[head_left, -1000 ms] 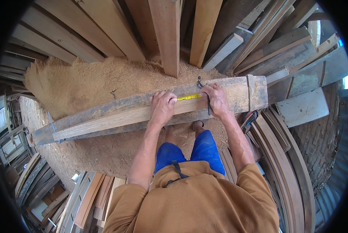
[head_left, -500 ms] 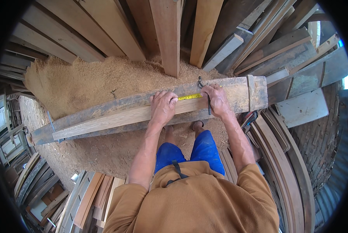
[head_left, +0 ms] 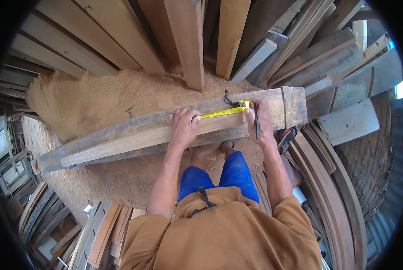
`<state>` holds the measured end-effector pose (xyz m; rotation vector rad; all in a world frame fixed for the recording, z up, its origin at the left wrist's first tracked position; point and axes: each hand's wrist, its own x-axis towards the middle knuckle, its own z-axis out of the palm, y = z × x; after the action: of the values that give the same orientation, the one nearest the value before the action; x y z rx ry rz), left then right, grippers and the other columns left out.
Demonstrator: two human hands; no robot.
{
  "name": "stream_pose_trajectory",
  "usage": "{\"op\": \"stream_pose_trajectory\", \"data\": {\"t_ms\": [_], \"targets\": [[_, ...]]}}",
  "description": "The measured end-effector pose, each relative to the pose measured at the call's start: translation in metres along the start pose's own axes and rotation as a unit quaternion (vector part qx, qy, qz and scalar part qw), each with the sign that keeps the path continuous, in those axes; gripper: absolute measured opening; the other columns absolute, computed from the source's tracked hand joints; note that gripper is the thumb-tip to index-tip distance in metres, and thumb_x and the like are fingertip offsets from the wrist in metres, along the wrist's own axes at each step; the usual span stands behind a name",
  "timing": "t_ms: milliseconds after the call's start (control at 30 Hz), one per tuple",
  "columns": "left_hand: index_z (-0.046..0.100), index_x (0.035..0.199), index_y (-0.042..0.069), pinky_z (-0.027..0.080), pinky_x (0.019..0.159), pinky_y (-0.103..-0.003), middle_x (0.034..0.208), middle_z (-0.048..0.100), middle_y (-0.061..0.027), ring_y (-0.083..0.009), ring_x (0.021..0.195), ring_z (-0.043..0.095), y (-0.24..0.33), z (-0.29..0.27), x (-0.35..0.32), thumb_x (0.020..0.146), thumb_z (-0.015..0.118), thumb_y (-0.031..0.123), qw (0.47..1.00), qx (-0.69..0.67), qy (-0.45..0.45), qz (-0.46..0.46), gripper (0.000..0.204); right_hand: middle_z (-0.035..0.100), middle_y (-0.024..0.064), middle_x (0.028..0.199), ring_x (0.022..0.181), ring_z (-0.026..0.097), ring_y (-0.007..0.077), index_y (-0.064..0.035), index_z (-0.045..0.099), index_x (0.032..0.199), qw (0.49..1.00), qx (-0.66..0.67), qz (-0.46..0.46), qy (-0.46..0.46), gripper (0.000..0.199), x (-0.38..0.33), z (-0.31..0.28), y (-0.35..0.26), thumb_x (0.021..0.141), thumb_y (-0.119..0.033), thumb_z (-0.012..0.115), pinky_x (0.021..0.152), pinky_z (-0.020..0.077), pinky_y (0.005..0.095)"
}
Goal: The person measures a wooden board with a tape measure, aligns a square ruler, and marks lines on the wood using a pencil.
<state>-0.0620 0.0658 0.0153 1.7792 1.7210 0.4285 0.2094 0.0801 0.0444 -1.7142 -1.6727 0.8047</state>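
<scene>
A pale squared timber [head_left: 138,141] lies lengthwise on a thick worn plank bench [head_left: 273,95]. My left hand [head_left: 184,128] is closed over the timber, its thumb and finger pressing the end of a tape measure's yellow blade [head_left: 219,112]. That blade runs along the timber's far edge to the tape's case [head_left: 245,104]. Beside the case, my right hand [head_left: 262,119] grips it with thumb and fingers, partly hidden. A dark pencil-like stick [head_left: 256,122] is also tucked in this hand, pointing toward me.
A dark metal hook [head_left: 228,96] stands at the bench's far edge. Beyond it are heaped sawdust [head_left: 93,92] and several leaning boards [head_left: 185,40]. A strap-like strip [head_left: 286,108] crosses the bench's right end. Long curved planks [head_left: 329,198] lie at my right, stacked boards [head_left: 103,234] at my left.
My right hand has shifted right and turned, baring the tape's case and more of the blade. The dark stick has moved right with it. My left hand stays near the same spot.
</scene>
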Motion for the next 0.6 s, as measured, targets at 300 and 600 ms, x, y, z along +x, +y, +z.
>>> {"op": "stream_pose_trajectory", "data": {"t_ms": [300, 600], "targets": [[0.070, 0.094, 0.013, 0.038, 0.088, -0.045, 0.094, 0.065, -0.0071, -0.0293, 0.101, 0.058, -0.001, 0.002, 0.002, 0.088, 0.067, 0.017, 1.000, 0.004, 0.009, 0.019, 0.008, 0.065, 0.0155, 0.079, 0.069, 0.068, 0.0258, -0.0012, 0.067, 0.096, 0.995, 0.061, -0.024, -0.070, 0.014, -0.026, 0.018, 0.004, 0.086, -0.010, 0.069, 0.066, 0.0533, 0.0385], [0.070, 0.094, 0.013, 0.038, 0.089, -0.045, 0.094, 0.065, -0.0074, -0.0295, 0.102, 0.059, -0.002, 0.003, 0.001, 0.088, 0.067, 0.018, 1.000, 0.009, 0.009, 0.019, 0.008, 0.068, 0.0189, 0.083, 0.074, 0.070, 0.0373, -0.0045, 0.066, 0.097, 0.995, 0.060, 0.004, -0.084, 0.013, -0.021, 0.021, 0.003, 0.085, -0.010, 0.067, 0.067, 0.0538, 0.0451]]}}
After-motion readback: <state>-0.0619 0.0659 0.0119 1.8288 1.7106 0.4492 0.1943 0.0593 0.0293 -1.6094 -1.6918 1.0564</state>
